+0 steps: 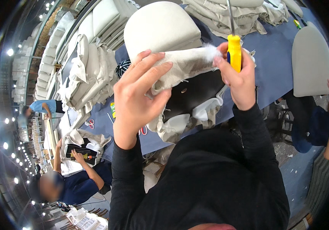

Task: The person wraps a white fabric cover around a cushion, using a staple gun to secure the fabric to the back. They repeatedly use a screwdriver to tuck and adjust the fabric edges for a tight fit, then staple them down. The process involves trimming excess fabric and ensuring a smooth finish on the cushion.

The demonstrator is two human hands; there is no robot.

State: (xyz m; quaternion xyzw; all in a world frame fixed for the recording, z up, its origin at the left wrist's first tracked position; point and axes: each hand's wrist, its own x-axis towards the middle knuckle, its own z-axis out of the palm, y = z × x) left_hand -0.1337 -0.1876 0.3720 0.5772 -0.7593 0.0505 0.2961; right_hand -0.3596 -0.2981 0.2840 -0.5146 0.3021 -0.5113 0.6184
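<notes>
In front of me lies a chair pad with a black underside (199,91), its beige fabric cover (183,63) folded over the far edge. My left hand (139,90) rests at the cover's left end, fingers spread and thumb apart. My right hand (241,80) is closed around a screwdriver (234,51) with a yellow handle, its metal shaft pointing away from me. The thumb and fingertips of that hand also touch a tuft of white padding (211,53) at the cover's right end. The screwdriver's tip runs to the picture's upper edge.
A finished beige pad (158,27) stands behind the work. Piles of beige covers (87,73) lie left, more fabric (225,17) at the back. Red-handled scissors (90,123) lie on the blue-grey table (273,73). Co-workers work at left (78,186) and right (318,130).
</notes>
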